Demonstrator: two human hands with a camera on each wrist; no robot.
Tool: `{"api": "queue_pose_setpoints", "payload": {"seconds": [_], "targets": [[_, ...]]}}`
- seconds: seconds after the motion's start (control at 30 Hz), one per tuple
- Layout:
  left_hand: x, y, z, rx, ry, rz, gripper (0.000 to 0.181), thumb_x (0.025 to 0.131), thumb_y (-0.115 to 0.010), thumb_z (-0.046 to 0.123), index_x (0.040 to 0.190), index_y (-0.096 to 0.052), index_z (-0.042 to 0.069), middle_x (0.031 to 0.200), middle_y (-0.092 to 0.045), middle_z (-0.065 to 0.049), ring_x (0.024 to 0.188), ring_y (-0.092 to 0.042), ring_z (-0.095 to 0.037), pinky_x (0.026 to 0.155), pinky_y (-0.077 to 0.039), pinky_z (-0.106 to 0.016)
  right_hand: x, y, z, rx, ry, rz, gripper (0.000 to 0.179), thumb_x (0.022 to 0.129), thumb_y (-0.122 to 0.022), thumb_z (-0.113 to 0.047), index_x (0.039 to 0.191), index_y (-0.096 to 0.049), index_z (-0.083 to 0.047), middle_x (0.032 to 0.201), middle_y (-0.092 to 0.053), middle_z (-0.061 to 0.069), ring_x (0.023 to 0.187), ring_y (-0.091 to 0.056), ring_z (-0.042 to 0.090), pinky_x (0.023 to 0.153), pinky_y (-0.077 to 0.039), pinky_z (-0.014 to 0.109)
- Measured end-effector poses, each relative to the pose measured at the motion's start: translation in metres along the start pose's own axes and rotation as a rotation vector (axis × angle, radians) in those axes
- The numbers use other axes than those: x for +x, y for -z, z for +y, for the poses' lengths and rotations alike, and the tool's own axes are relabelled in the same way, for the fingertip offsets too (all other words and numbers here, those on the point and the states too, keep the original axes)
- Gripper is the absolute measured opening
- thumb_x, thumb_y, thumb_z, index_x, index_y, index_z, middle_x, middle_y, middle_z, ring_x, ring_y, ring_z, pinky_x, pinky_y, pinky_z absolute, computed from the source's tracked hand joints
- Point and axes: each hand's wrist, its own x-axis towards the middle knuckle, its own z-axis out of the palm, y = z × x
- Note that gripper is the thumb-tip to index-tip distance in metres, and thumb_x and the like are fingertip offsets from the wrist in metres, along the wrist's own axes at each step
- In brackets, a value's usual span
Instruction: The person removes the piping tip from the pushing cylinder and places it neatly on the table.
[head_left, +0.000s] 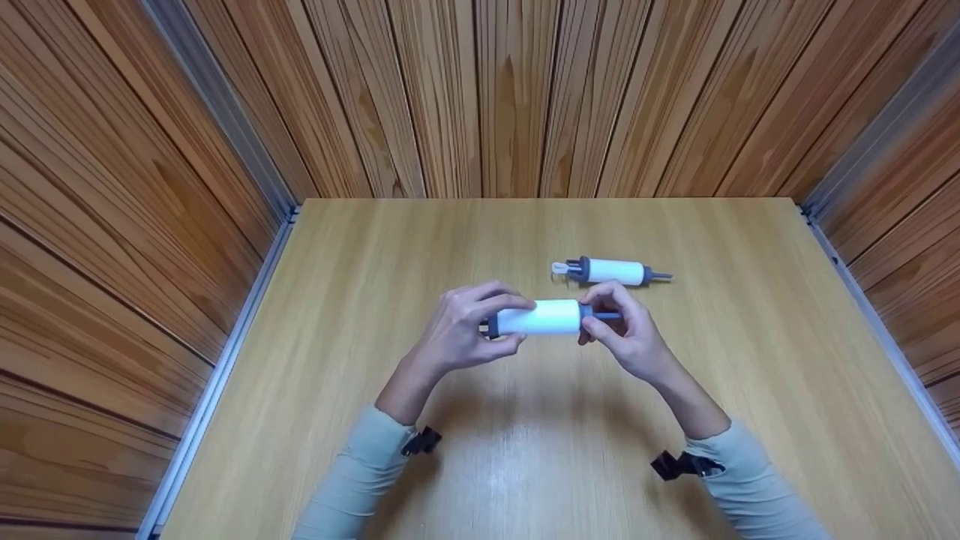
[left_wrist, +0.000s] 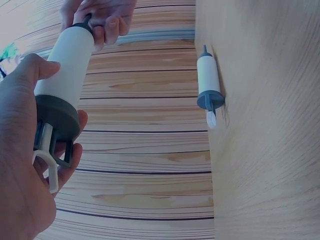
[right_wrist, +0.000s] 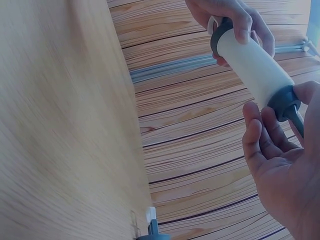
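Above the table, both hands hold a large syringe with a white barrel, dark grey end caps and a thin grey nozzle pointing right. My left hand grips it at the plunger end, thumb and fingers around the barrel. Its white looped plunger handle sticks out past the left palm. My right hand pinches the dark collar at the nozzle end between thumb and fingertips. A second syringe of the same look lies on the table just beyond the right hand, its nozzle also to the right.
The wooden table spreads beneath both forearms. Plank walls rise at its back and sides, with metal rails along the side edges. A black strap mount sits on each wrist.
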Motion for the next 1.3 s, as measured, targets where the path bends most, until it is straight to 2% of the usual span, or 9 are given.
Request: {"api": "queue_pose_setpoints", "payload": {"seconds": [0.33,0.6,0.8,1.1,1.3], "targets": [[0.0001,-0.0003,-0.0011,-0.014,0.014,-0.008,0.035,0.09,-0.09,0.025,0.123,-0.084,0.014,0.119,-0.084,-0.01,0.098,-0.082,-0.027,0.076,-0.067,-0.037,-0.0011,0.002,0.0027,0.022,0.069,-0.037,0.038,0.096,-0.063,0.023,0.131,-0.05,0.017,0.127,-0.067,-0.005,0.095,-0.076,0.011,0.089,-0.066,0.022],[0.0008,-0.0007,-0.001,-0.014,0.027,-0.016,0.036,0.09,-0.091,0.025,0.123,-0.084,0.014,0.119,-0.084,-0.01,0.1,-0.082,-0.028,0.079,-0.068,-0.04,-0.0011,0.0005,0.0013,-0.006,0.016,-0.011,0.039,0.097,-0.065,0.019,0.133,-0.049,0.017,0.126,-0.066,-0.003,0.098,-0.076,0.008,0.087,-0.066,0.022],[-0.0003,-0.0012,-0.0004,-0.005,0.026,-0.013,0.036,0.089,-0.091,0.025,0.122,-0.084,0.013,0.119,-0.084,-0.01,0.099,-0.082,-0.029,0.078,-0.068,-0.041,-0.0011,-0.0011,-0.0015,-0.032,-0.033,0.025,0.03,0.102,-0.062,0.013,0.13,-0.053,0.014,0.114,-0.07,-0.001,0.089,-0.073,0.009,0.079,-0.064,0.022],[-0.0009,-0.0015,-0.0001,-0.011,0.02,-0.014,0.035,0.09,-0.091,0.024,0.122,-0.084,0.013,0.118,-0.084,-0.01,0.097,-0.082,-0.028,0.078,-0.068,-0.04,-0.0012,-0.0016,-0.0025,-0.036,-0.024,0.016,0.024,0.105,-0.061,0.013,0.128,-0.054,0.013,0.113,-0.07,-0.004,0.09,-0.072,0.008,0.08,-0.064,0.022],[-0.0001,-0.0003,-0.0012,-0.013,0.021,-0.002,0.035,0.089,-0.091,0.024,0.122,-0.084,0.013,0.118,-0.084,-0.011,0.098,-0.082,-0.028,0.078,-0.068,-0.04,0.0005,-0.0011,-0.001,-0.017,0.019,0.0,0.032,0.101,-0.063,0.018,0.13,-0.051,0.018,0.123,-0.067,-0.006,0.1,-0.073,0.007,0.087,-0.065,0.021]]}}
